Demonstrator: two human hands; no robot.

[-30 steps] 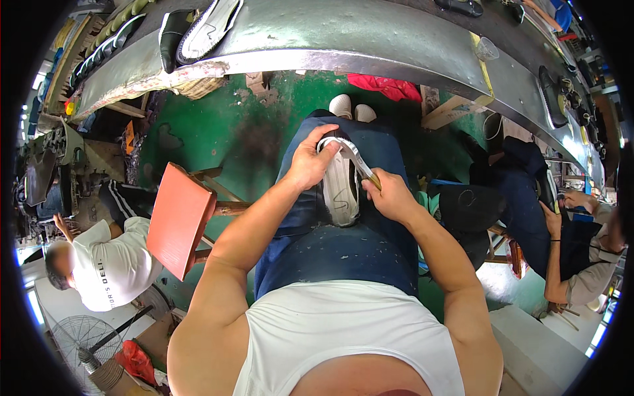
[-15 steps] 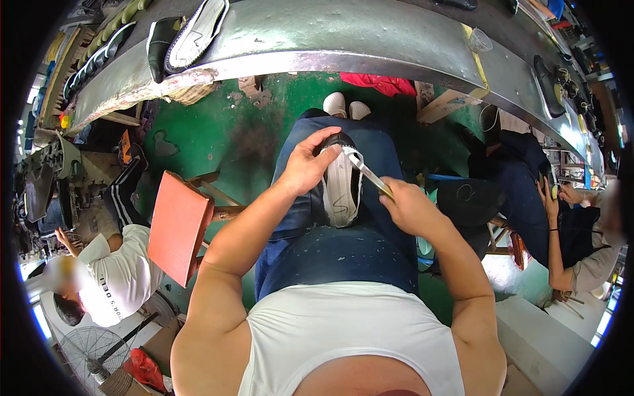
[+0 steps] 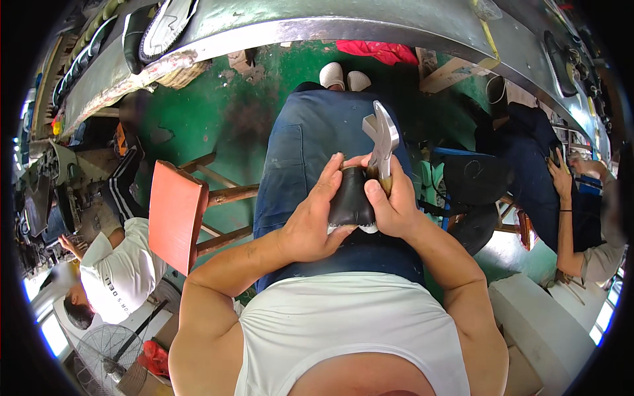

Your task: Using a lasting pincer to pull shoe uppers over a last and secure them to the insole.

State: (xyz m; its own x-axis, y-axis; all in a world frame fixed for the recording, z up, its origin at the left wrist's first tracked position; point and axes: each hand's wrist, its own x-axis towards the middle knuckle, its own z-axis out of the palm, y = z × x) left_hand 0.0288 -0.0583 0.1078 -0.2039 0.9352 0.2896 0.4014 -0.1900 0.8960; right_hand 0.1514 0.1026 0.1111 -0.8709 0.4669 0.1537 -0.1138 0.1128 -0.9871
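A black leather shoe upper [image 3: 351, 203] on a last is held above my lap, its smooth dark side facing up. White jagged edging shows along its end nearest me. My left hand [image 3: 309, 221] wraps the shoe's left side, thumb at the near edge. On the other side my right hand [image 3: 400, 210] grips steel lasting pliers [image 3: 383, 140], their jaws pointing away from me. That hand also presses against the shoe's right side. Most of the pliers' handles are hidden by my palm and fingers.
A metal workbench [image 3: 277, 32] spans the far side, with a white-bottomed shoe [image 3: 162, 32] on it. An orange-topped stool [image 3: 176, 214] stands at my left, a fan [image 3: 109, 360] behind it. People sit on both sides. A red cloth [image 3: 380, 51] lies under the bench.
The shoe has been turned from its white underside to its black upper and drawn nearer me. The pliers have left its edge and now point away. Both hands have moved closer together around it.
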